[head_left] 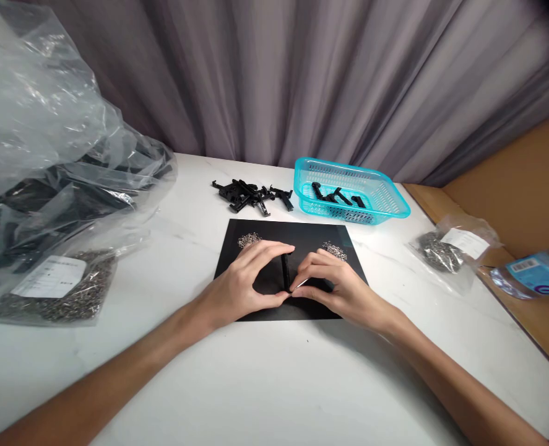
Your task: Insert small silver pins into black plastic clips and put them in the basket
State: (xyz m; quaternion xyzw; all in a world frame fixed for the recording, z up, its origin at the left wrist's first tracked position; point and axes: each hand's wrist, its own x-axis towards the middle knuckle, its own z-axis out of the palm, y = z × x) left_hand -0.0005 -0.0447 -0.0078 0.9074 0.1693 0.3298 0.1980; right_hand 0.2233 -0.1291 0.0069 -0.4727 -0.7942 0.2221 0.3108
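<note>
Over a black mat (302, 229), my left hand (250, 279) grips a narrow black plastic part (286, 271) by its two ends, thumb at the near end and fingers at the far end. My right hand (332, 282) pinches a small, thin, shiny metal piece (301, 284) against the near end of that part. The exact shape of the metal piece is too small to make out. Behind my hands, a pile of small metal pieces (249, 240) lies on the mat's left and another pile of small metal pieces (334, 250) on its right.
Beyond the mat are a heap of black plastic parts (246, 195) and a turquoise basket (399, 207) holding several more. Large clear plastic bags (37, 111) and a labelled bag of metal pieces (65, 291) stand left. At right lie a smaller bag (445, 251) and a blue packet (538, 272).
</note>
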